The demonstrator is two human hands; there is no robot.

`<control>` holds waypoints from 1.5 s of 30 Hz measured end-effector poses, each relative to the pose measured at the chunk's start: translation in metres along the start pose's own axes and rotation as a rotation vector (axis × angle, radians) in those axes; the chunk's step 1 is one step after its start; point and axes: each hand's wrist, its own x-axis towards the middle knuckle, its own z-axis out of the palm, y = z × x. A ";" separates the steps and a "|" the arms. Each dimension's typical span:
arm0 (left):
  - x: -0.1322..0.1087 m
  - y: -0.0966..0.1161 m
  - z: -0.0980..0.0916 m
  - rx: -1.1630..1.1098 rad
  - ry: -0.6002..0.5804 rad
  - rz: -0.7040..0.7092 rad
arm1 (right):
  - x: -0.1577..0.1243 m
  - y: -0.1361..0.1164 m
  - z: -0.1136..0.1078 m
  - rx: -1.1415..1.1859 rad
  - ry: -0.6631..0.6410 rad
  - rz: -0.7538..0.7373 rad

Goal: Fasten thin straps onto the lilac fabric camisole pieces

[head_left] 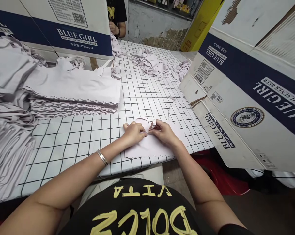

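Observation:
A pale pinkish-white camisole top lies flat on the checked tablecloth in front of me. My left hand pinches the cloth near its upper edge, fingers closed. My right hand meets it there, thumb and fingers pressed together close to the left fingertips. A small light-coloured piece shows at the right fingers; it is too small to tell what it is. One thin strap trails from the top onto the tablecloth.
A stack of folded tops stands at left, with more piled garments beside it. One beer carton rises behind the stack; another carton borders the right side. Loose garments lie farther back. Another person is across the table.

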 end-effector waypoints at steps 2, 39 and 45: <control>0.000 -0.001 0.000 -0.001 -0.002 0.002 | 0.000 0.001 0.000 -0.002 0.001 -0.003; -0.092 -0.024 0.020 0.411 -0.203 0.506 | 0.176 -0.074 0.003 0.017 -0.520 0.524; -0.092 -0.022 0.017 0.411 -0.215 0.506 | 0.176 -0.092 0.003 -0.417 -0.371 0.421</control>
